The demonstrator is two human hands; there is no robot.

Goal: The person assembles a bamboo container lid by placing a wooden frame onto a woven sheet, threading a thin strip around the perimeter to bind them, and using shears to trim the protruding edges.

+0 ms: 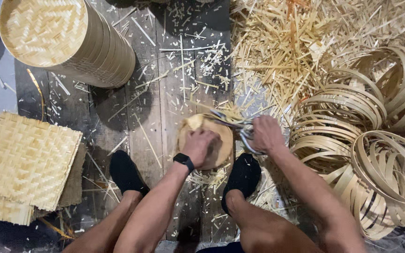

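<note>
With the left hand (201, 146) pressing the round woven piece (206, 140) flat, the right hand (266, 134), grip closed on the scissors (240, 125), should trim close to the rim.

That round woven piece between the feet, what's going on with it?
A person seated on a plank floor presses the left hand onto a round woven bamboo piece. The right hand works scissors at its far edge. Bamboo trimmings lie ahead, bamboo hoops on the right, square woven mats and a stack of finished round trays on the left.
</note>
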